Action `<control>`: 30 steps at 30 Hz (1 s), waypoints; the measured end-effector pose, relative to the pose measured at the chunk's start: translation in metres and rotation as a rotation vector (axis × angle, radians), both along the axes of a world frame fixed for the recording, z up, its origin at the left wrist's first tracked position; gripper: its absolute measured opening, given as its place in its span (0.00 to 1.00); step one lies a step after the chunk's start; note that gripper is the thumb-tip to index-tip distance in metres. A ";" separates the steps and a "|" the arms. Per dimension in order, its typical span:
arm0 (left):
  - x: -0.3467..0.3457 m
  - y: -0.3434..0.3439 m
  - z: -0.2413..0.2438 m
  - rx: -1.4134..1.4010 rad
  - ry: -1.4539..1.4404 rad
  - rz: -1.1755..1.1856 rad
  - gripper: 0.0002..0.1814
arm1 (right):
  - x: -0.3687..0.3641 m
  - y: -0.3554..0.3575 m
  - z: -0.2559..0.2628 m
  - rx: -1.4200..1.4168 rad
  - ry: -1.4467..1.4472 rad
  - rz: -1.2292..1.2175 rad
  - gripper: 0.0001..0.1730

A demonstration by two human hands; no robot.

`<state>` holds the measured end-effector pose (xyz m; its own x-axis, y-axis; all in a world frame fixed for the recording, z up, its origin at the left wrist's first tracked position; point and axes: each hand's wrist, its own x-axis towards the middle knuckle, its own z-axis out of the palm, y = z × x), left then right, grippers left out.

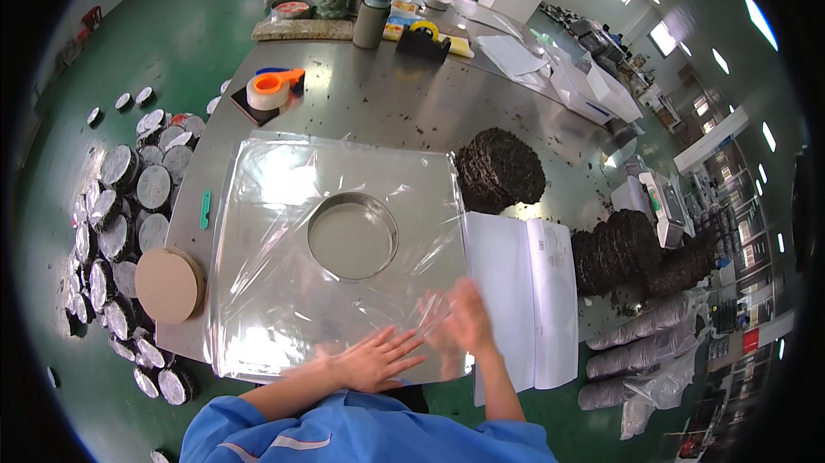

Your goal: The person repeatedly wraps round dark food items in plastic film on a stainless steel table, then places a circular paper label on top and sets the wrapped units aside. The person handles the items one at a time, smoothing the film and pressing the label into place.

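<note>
A stack of clear plastic film sheets (277,295) covers the front of the metal table. Within its outline stands a round metal ring (353,276); whether it is over or under the top sheet, I cannot tell. My left hand (377,360) rests palm down at the film's near edge, fingers spread. Motion blurs my right hand (470,318), which is raised by the film's near right corner. Creases in the film run towards it, but its grip is unclear. Right of the film lies white paper (499,289), with a rolled or folded white sheet (554,302) bearing print.
Dark compressed cakes (499,169) are stacked right of the film; more (615,253) lie further right. Brown cardboard discs (166,285) and a green cutter (205,209) sit left. A tape dispenser (271,89) and bottle (372,18) stand farther back. Wrapped cakes (119,237) cover the floor at left.
</note>
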<state>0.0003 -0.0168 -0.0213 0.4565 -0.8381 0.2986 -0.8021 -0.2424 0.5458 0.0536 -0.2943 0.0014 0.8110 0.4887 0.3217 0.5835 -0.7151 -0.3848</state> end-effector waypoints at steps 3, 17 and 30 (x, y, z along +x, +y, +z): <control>0.009 0.060 0.010 0.240 -0.172 0.635 0.38 | -0.022 0.003 -0.028 -0.208 0.181 0.027 0.25; -0.026 0.276 -0.019 0.770 0.095 1.754 0.34 | 0.141 -0.002 0.028 -0.125 -0.212 -0.250 0.18; -0.030 0.285 0.004 0.772 0.185 1.582 0.28 | 0.275 -0.084 0.026 -0.371 -0.093 -0.508 0.34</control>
